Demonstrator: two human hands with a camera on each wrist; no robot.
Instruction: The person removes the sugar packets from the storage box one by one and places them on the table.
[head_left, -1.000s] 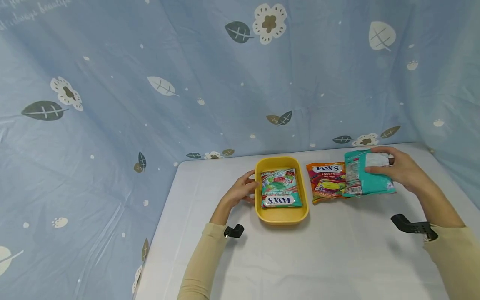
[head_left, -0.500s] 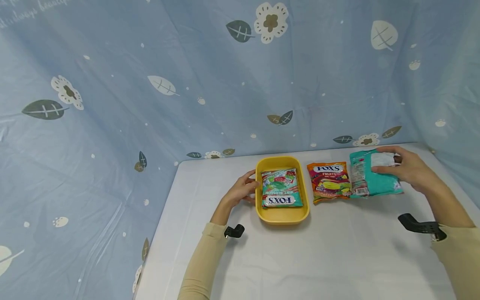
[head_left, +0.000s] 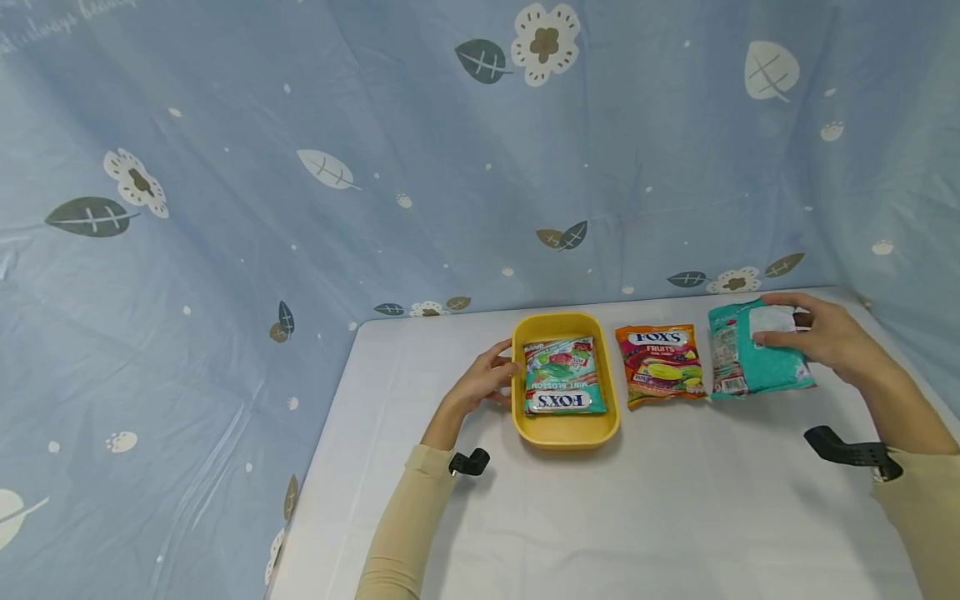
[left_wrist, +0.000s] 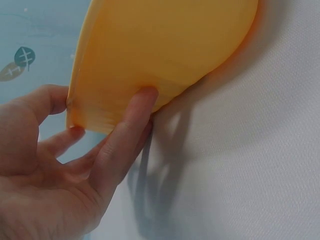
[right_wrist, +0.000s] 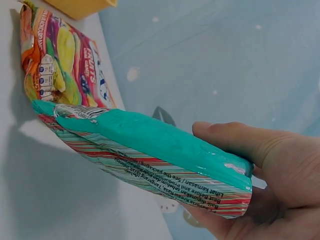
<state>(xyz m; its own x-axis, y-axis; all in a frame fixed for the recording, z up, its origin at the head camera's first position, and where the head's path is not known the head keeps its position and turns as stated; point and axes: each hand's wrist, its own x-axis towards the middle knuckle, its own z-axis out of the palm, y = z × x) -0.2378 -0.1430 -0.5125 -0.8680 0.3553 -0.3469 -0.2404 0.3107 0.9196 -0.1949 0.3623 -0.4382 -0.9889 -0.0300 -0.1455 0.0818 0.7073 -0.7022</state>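
My left hand (head_left: 480, 379) holds the left side of a yellow plastic tray (head_left: 566, 433), one digit at its rim and another pressed on the outer wall (left_wrist: 165, 55). Inside the tray lies a teal Fox's Mint Blossom candy bag (head_left: 562, 377), printed side up. On the right, my right hand (head_left: 828, 337) grips a second teal candy bag (head_left: 765, 367) by its right part, back panel showing. The right wrist view has this bag (right_wrist: 150, 145) edge-on, thumb on one face and fingers behind the other. Between tray and held bag lies an orange Fox's Fruits candy bag (head_left: 660, 367).
A white cloth (head_left: 637, 525) covers the table. Close behind the bags, a blue patterned curtain (head_left: 420, 167) hangs at the table's back edge and runs along the left side. Each wrist wears a black camera mount (head_left: 851, 450).
My right hand has moved a little right with the teal candy bag, which no longer overlaps the orange bag in the head view. The left hand and tray stay in place.
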